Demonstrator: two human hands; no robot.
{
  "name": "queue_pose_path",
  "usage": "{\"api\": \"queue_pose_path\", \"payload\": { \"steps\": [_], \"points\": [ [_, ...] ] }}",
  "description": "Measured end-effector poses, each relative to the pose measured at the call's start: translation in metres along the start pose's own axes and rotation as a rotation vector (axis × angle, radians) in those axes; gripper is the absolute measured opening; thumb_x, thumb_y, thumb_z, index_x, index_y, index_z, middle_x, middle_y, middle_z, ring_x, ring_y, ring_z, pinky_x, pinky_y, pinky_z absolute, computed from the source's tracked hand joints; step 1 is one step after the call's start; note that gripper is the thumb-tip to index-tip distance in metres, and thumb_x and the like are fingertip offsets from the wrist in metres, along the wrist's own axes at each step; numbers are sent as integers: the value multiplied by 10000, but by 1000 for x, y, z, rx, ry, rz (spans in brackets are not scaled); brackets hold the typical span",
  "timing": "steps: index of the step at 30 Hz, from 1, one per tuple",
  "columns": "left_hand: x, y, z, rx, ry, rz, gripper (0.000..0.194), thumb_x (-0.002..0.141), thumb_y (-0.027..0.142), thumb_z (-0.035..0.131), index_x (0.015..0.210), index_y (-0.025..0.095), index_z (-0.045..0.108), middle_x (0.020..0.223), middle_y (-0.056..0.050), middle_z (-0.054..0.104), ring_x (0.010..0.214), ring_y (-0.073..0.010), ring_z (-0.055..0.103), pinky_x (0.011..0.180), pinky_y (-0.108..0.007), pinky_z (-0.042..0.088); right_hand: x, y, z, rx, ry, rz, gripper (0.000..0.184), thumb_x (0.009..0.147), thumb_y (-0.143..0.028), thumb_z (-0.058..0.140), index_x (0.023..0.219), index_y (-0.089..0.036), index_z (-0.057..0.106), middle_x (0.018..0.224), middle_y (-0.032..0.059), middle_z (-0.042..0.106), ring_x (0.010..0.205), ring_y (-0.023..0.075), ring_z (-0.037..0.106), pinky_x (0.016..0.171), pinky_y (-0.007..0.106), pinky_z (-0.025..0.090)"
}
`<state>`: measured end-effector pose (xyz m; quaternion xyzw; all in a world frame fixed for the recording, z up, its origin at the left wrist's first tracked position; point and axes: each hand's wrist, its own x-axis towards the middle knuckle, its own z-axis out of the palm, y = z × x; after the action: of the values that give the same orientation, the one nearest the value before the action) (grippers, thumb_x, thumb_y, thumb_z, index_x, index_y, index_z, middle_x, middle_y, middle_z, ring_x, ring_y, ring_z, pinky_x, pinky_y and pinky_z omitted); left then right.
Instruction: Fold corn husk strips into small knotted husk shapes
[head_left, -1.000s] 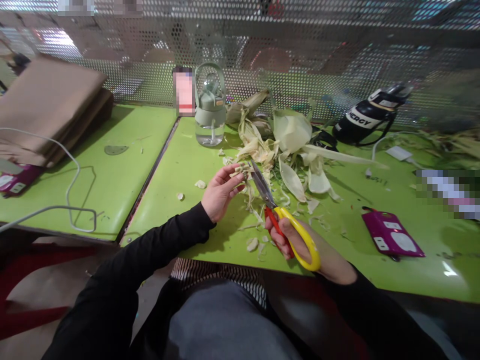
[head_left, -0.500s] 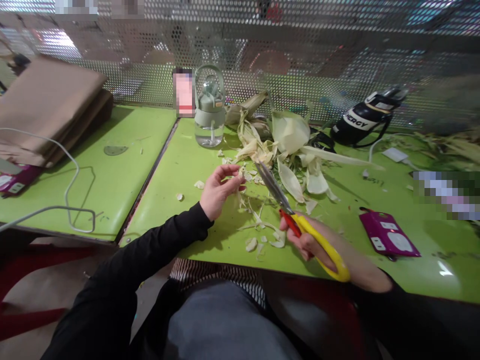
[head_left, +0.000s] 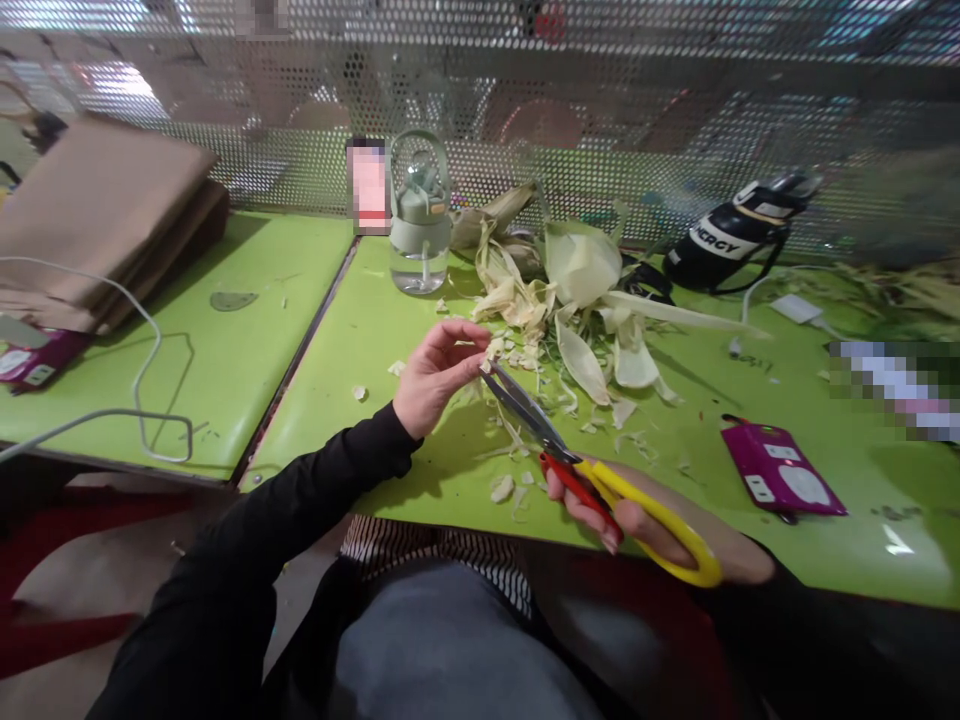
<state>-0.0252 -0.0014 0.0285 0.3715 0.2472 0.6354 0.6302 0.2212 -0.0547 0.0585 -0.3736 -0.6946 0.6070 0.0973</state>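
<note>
My left hand [head_left: 439,378] pinches a small pale piece of husk [head_left: 493,349] between thumb and fingertips, just above the green table. My right hand [head_left: 600,508] is closed round the handles of a pair of scissors [head_left: 651,510], one yellow and one red. The scissor blades are parted a little, and their tips are right beside the pinched piece; whether they touch it I cannot tell. Small husk scraps [head_left: 502,488] and thin shreds lie on the table under and around both hands. Behind them is a heap of dry corn husks [head_left: 581,265] with larger curled leaves.
Along the perforated metal screen [head_left: 300,170] stand a phone [head_left: 368,190] and a clear water bottle [head_left: 420,240]. A black bottle [head_left: 720,240] leans at the right. Purple power strips [head_left: 784,468] lie on both sides. Brown paper bags [head_left: 112,200] and a white cable [head_left: 154,350] are at the left.
The scissors have moved left, and their blades have opened, with the tips now at the piece in my left hand. My left hand has shifted slightly.
</note>
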Motion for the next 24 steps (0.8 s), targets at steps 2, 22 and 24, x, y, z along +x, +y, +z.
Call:
{"api": "queue_pose_path", "payload": {
  "steps": [2, 22, 24],
  "points": [
    [0, -2, -2, 15, -15, 8, 230, 757, 96, 779, 901, 207, 639, 913, 19, 661, 836, -119, 656, 823, -278, 533, 1, -3, -1, 17, -69, 12, 800, 725, -925, 434, 1058, -204, 534, 694, -37, 457, 535, 92, 393, 484, 238, 434],
    [5, -14, -13, 43, -164, 71, 331, 723, 333, 866, 935, 191, 656, 918, 10, 653, 798, -90, 642, 742, -228, 540, 2, 3, -3, -20, 67, 278, 194, 814, -366, 592, 948, -232, 551, 683, -60, 429, 498, 65, 332, 459, 212, 281],
    [7, -16, -15, 48, -191, 88, 334, 726, 339, 863, 942, 190, 657, 912, 12, 653, 791, -84, 641, 725, -218, 543, 3, 3, -4, -14, 61, 285, 216, 773, -340, 612, 942, -222, 546, 657, -69, 429, 490, 59, 324, 458, 203, 260]
  ]
}}
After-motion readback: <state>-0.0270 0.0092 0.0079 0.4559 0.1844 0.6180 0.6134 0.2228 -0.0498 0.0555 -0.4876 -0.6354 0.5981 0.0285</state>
